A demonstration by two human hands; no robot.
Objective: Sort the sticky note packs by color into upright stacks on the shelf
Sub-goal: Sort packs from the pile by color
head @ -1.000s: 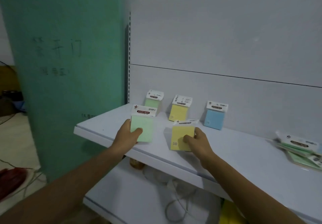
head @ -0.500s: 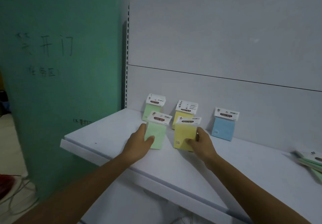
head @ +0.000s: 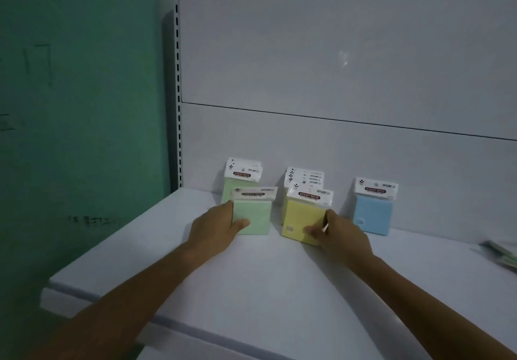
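Observation:
My left hand grips a green sticky note pack upright on the white shelf, just in front of another green pack that leans on the back panel. My right hand pinches a yellow pack by its lower right corner, in front of the upright yellow packs at the back. A blue pack stands alone to the right.
A loose pile of packs lies flat at the shelf's right edge. A green wall with dark writing borders the shelf on the left. The slotted upright marks the back left corner.
Both hands have carried their packs from the shelf's front edge back toward the rear panel, stopping just in front of the matching green and yellow packs. The view has moved closer.

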